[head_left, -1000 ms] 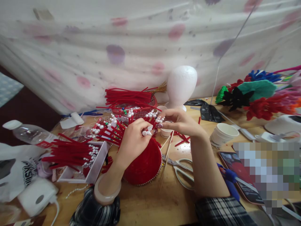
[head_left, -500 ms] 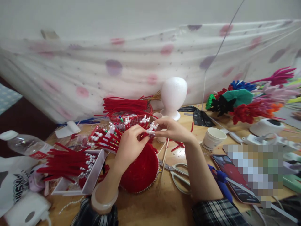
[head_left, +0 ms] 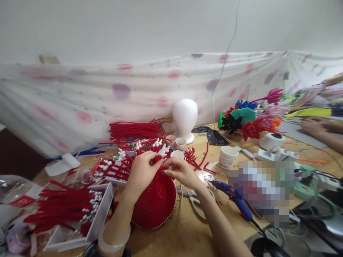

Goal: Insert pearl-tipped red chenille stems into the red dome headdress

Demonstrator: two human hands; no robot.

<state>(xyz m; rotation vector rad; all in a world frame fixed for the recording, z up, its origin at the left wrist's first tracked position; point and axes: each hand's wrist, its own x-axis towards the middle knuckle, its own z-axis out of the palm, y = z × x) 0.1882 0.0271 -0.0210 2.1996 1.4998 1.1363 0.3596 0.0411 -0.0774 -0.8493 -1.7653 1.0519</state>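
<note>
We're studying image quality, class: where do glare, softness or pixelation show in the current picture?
In the head view, glare whitens the table just beyond the scissors; in that head view, the white bead cluster looks slightly soft; also in the head view, a pixelated patch hides detail right of centre.

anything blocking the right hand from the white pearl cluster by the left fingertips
Nothing visible: the right hand is just below the white pearl cluster, close beside the left hand. The scissors lie clear of that gap.
</note>
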